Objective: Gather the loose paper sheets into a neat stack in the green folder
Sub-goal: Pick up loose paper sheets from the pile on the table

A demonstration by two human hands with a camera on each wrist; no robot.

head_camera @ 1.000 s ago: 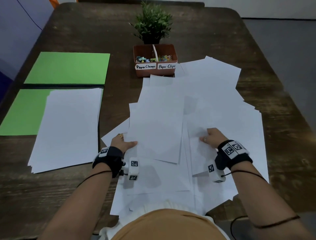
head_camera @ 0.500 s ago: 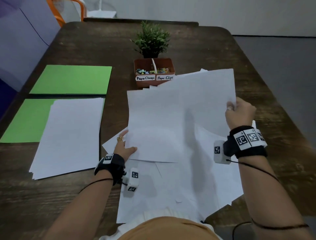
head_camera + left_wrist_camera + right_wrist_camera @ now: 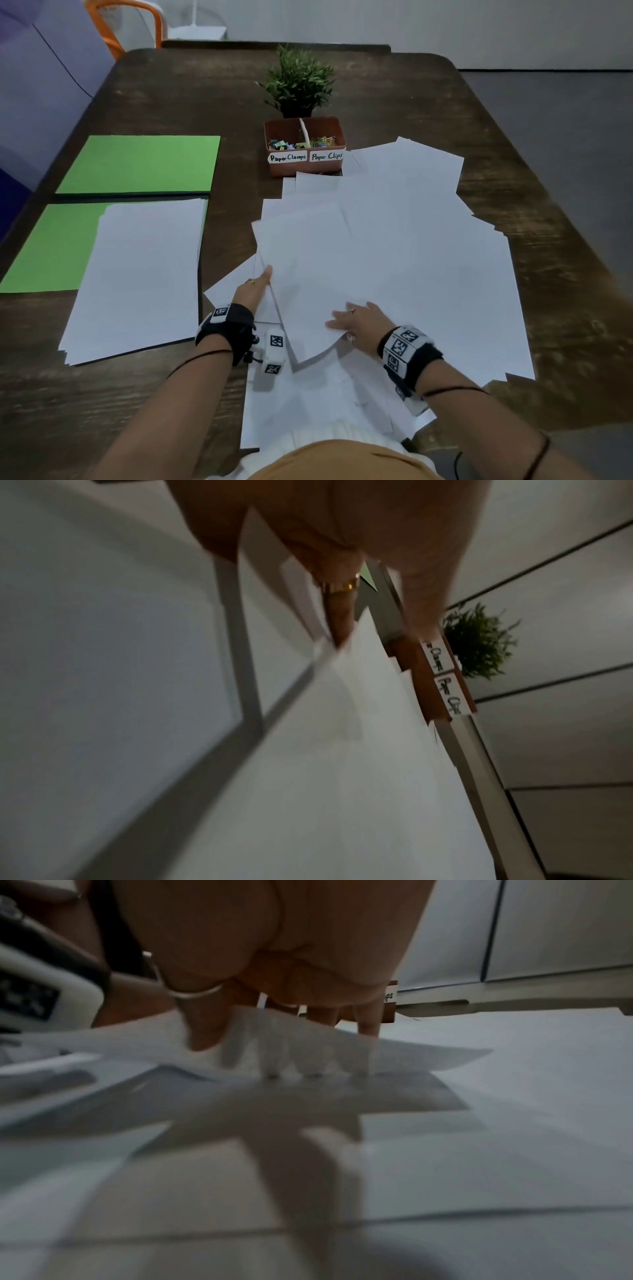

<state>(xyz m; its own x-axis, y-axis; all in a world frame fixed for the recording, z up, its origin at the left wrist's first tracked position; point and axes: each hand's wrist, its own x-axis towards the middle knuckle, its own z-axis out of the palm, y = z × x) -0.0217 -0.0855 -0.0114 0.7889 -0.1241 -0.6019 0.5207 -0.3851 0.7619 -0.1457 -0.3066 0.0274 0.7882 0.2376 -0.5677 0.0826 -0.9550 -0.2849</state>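
Observation:
The green folder (image 3: 137, 164) lies open at the table's left, and a stack of white sheets (image 3: 137, 274) rests on its near half. Loose white sheets (image 3: 428, 260) spread over the middle and right. My left hand (image 3: 255, 291) pinches the left edge of a few lifted sheets (image 3: 308, 267); its thumb and ringed finger (image 3: 337, 615) clamp that paper (image 3: 342, 750). My right hand (image 3: 356, 322) pinches the same sheets' near corner (image 3: 411, 1053), thumb (image 3: 202, 1020) on one side, fingers showing through from the other.
A brown box (image 3: 305, 150) labelled Paper Clamps and Paper Clips stands beyond the loose sheets, with a small potted plant (image 3: 298, 82) behind it. An orange chair (image 3: 120, 24) stands past the far left corner. Bare dark wood (image 3: 102, 394) lies near the front left.
My right hand has come down and leftward from the raised far-right sheet edge to the near corner of the held sheets. The left hand slid slightly forward along their left edge.

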